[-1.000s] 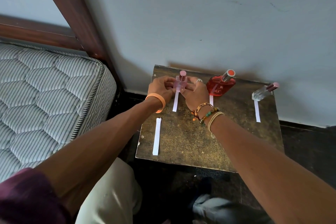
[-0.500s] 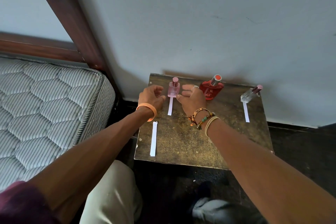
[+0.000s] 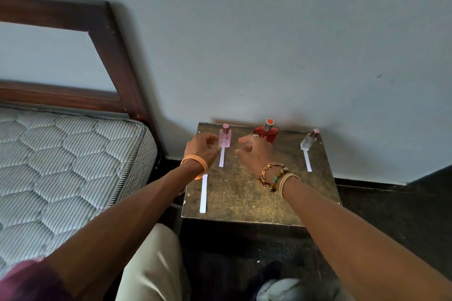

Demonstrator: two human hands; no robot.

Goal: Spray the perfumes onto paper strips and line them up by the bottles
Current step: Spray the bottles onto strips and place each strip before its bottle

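- The small pink glass perfume bottle (image 3: 225,138) stood upright at the back edge of the worn counter (image 3: 244,193), with a white paper strip (image 3: 221,157) just before it.
- The left hand (image 3: 201,145) and right hand (image 3: 254,151) flanked it, fingers loosely curled, holding nothing.

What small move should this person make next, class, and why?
Probably lower the left hand to pinch up the loose strip near the table's front left edge. It and the right hand hover open either side of the upright pink bottle, which already has a lined-up strip before it; the loose strip faces no bottle.
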